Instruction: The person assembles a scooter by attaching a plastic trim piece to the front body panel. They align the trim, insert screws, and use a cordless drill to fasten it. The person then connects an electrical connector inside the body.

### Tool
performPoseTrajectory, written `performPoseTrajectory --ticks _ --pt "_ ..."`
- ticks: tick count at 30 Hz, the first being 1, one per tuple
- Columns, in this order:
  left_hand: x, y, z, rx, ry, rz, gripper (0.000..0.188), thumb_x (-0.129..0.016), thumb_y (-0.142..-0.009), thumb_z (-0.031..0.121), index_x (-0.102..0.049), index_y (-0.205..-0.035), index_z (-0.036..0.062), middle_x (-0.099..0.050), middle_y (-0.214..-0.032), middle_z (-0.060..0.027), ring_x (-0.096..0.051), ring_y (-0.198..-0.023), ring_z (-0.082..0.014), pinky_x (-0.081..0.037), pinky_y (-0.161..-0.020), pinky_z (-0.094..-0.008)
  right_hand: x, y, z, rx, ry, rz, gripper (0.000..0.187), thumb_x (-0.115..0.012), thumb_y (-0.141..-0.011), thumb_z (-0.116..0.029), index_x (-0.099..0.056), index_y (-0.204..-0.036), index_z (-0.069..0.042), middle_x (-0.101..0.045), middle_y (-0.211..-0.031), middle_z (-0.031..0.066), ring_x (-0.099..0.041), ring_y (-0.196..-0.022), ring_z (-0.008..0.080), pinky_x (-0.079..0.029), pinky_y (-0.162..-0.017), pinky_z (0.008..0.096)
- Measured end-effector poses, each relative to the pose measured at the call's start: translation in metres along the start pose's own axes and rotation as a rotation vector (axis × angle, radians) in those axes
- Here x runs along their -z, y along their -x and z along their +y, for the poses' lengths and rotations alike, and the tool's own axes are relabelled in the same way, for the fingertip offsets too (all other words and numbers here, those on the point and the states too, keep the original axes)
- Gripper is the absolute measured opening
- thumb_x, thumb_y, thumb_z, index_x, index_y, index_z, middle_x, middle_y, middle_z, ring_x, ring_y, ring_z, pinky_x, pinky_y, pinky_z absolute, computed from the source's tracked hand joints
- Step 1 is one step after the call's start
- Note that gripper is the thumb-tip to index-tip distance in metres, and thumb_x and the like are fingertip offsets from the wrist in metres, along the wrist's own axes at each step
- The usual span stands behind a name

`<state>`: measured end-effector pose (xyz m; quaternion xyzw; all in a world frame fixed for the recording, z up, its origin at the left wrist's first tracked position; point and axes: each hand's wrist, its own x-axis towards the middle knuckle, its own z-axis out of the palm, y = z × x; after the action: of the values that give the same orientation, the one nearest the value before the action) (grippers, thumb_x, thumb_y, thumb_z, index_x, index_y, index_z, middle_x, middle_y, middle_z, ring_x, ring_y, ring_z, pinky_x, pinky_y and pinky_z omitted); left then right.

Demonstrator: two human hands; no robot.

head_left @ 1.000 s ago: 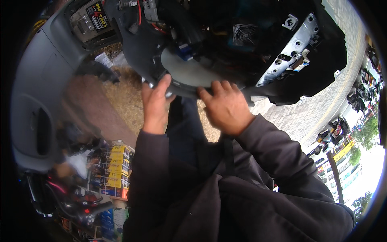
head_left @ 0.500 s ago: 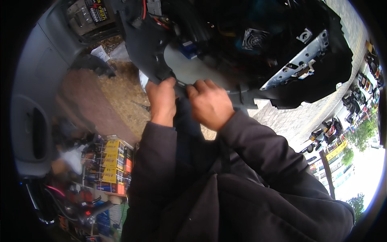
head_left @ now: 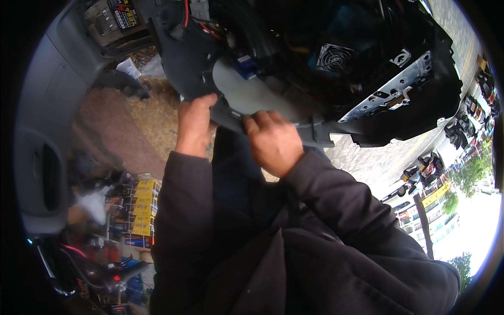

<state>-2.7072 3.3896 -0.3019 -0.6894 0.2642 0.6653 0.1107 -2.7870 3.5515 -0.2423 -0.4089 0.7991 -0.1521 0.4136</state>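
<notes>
A large black plastic vehicle panel (head_left: pixel 181 63), with a curved rim around a wide opening, stands in front of me. My left hand (head_left: pixel 194 123) is closed over its lower left edge, thumb on top and the fingers hidden beneath. To the right, my right hand (head_left: pixel 275 143) grips the same rim with curled fingers. Inside the opening are a pale translucent surface (head_left: pixel 247 94) and a small blue part (head_left: pixel 245 67). Farther right, a round fan grille (head_left: pixel 335 56) and a perforated silver metal bracket (head_left: pixel 388 89) sit within the dark housing.
A grey vehicle door panel (head_left: pixel 60 89) stands at the left. At the top left lies a black battery (head_left: pixel 122 14). Stacked yellow boxes (head_left: pixel 145 202) and a handlebar grip (head_left: pixel 131 270) are at the lower left. Paving (head_left: pixel 367 160) and parked vehicles (head_left: pixel 459 131) extend to the right.
My left hand has shifted left along the rim, away from my right hand. The panel's near rim has come slightly toward me, and my right hand has moved a little with it.
</notes>
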Motion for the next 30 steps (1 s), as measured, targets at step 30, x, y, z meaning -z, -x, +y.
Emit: performPoseTrajectory --ticks 30 --pt "-0.058 0.066 -0.101 0.119 0.464 -0.383 0.039 -0.056 -0.098 0.033 -0.059 -0.121 0.0004 -0.065 -0.115 -0.0114 -0.061 -0.109 -0.0221 -0.047 -0.1 -0.0361 0.001 0.052 0.036 -0.097 0.014 0.143 0.039 -0.064 -0.082 -0.017 -0.066 -0.112 0.006 -0.068 -0.107 0.0226 -0.065 -0.101 0.0357 -0.052 -0.096 0.0458"
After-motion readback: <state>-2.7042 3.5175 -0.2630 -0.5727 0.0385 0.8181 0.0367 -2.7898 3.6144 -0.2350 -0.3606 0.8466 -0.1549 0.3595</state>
